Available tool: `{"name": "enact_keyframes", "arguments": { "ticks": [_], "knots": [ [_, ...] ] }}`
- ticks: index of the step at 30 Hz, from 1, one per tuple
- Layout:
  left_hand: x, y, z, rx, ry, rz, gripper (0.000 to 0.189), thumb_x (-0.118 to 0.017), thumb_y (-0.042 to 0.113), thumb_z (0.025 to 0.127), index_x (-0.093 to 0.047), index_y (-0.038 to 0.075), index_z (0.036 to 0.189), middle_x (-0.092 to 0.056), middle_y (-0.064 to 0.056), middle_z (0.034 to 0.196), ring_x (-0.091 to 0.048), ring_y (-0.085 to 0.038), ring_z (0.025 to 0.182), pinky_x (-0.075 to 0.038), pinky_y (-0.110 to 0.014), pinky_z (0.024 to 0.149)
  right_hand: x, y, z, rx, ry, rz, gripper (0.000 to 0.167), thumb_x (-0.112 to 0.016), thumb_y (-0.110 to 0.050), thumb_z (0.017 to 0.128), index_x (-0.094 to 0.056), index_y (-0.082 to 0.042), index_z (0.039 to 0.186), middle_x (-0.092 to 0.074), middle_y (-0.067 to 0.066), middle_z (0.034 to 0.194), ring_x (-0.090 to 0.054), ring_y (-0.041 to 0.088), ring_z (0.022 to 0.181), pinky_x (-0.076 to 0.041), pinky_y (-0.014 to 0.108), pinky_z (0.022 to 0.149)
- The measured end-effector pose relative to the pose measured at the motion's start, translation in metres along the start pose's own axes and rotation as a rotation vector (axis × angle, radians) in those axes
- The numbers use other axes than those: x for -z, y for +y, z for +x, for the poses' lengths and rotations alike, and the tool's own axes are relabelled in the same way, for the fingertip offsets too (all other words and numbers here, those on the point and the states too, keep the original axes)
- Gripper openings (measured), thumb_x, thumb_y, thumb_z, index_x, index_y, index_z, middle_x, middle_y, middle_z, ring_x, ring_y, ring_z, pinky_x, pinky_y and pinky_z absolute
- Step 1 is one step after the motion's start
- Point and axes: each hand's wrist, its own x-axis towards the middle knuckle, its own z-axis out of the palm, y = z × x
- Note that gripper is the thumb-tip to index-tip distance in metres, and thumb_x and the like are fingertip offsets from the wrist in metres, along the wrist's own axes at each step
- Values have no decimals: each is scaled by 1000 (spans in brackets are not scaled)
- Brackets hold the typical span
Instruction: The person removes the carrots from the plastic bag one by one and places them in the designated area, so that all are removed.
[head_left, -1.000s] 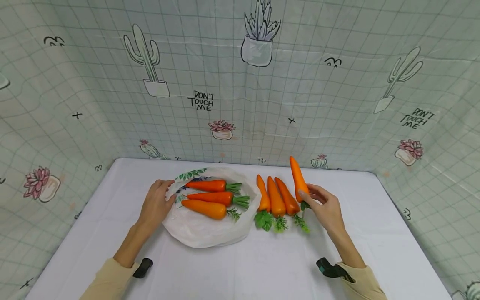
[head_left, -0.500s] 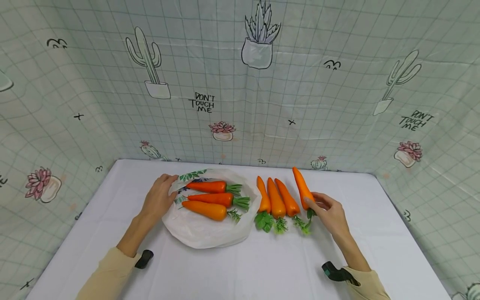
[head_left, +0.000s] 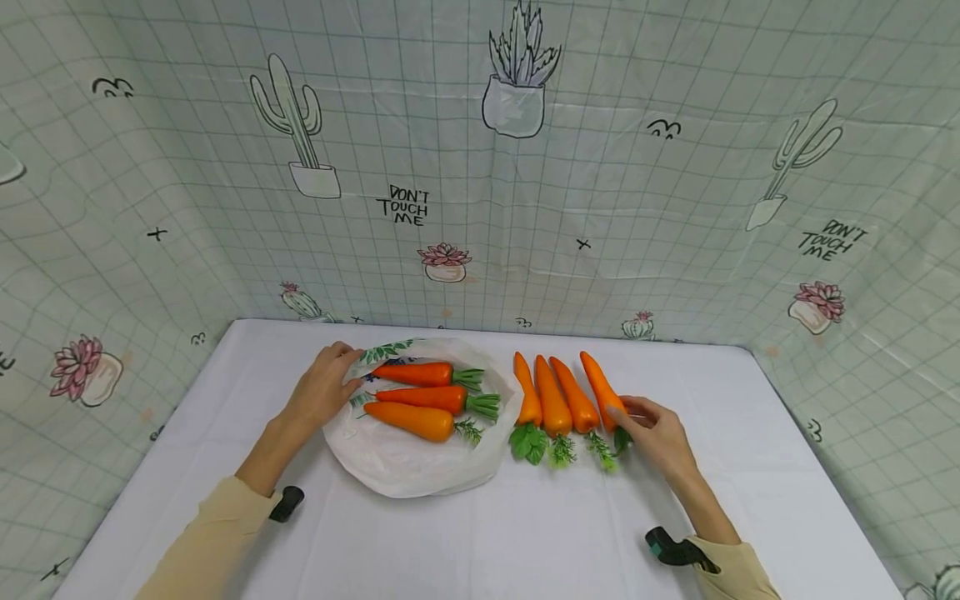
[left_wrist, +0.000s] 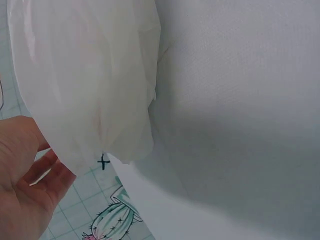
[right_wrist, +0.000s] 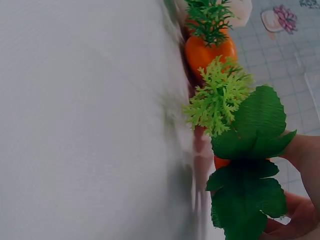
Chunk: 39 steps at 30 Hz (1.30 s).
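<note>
Head view: a person is sitting at a white table [head_left: 525, 533] with both hands out.
Right hand [head_left: 656, 433]: fingers are curling round the leafy end of the carrot [head_left: 600, 390], pinching it.
Carrot: it is lying on the table as the rightmost of a row, just beside three loose carrots [head_left: 553, 400], tips pointing away.
Right wrist view: green leaves [right_wrist: 247, 165] are showing against the fingers [right_wrist: 300, 215].
Left hand [head_left: 321, 393]: fingers are gripping the rim of the plastic bag [head_left: 408, 462].
Bag: it is lying open left of the row, holding three bagged carrots [head_left: 420, 398].
</note>
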Motion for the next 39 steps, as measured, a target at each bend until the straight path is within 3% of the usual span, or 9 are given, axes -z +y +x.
{"name": "enact_keyframes", "arguments": {
  "ticks": [7, 13, 20, 23, 28, 35, 39],
  "knots": [
    [1, 2, 5, 8, -45, 38, 45, -76, -2, 89, -60, -14, 130, -59, -29, 122, -56, -42, 112, -55, -52, 94, -3, 3, -1, 1, -4, -46, 59, -66, -43, 100, -60, 0, 140, -63, 25, 133, -61, 41, 124, -50, 50, 102],
    [-2, 0, 9, 17, -70, 75, 45, -78, 0, 89, -61, -14, 128, -61, -29, 119, -58, -42, 109, -57, -50, 91, -5, 3, 0, 34, 26, -100, 54, -68, -40, 99, -65, 2, 131, -70, 21, 120, -67, 37, 112, -53, 48, 96],
    [-4, -2, 13, 7, -59, 88, 42, -78, 0, 88, -63, -14, 124, -63, -28, 114, -60, -41, 104, -58, -49, 88, -6, 0, 2, 69, 40, -163, 51, -71, -38, 97, -68, 5, 124, -73, 21, 111, -70, 37, 105, -55, 49, 92],
    [-5, -3, 14, 10, -61, 77, 40, -78, 0, 87, -64, -14, 123, -63, -28, 111, -61, -40, 101, -59, -49, 87, -6, -3, 3, 83, 38, -180, 54, -71, -38, 97, -66, 6, 126, -71, 25, 116, -68, 40, 107, -55, 51, 93],
    [-7, -4, 16, 20, -77, 50, 37, -78, 1, 88, -66, -14, 119, -64, -27, 106, -63, -39, 96, -59, -51, 86, -6, -13, 1, 153, 87, -161, 54, -72, -33, 98, -61, 8, 131, -65, 29, 126, -66, 43, 112, -54, 51, 96],
    [-10, -6, 17, 57, -106, 40, 35, -78, 5, 89, -67, -12, 118, -65, -25, 104, -64, -37, 95, -58, -51, 89, -11, -31, -1, 248, 149, -99, 40, -72, -19, 98, -64, 7, 126, -67, 28, 124, -66, 41, 112, -54, 49, 97],
    [-12, -7, 19, 99, -114, -27, 33, -75, 5, 92, -66, -11, 118, -66, -25, 106, -64, -37, 96, -57, -51, 90, -16, -35, 0, 261, 146, -81, 38, -73, -18, 97, -65, 7, 125, -68, 26, 121, -67, 39, 110, -54, 48, 96]
  ]
}}
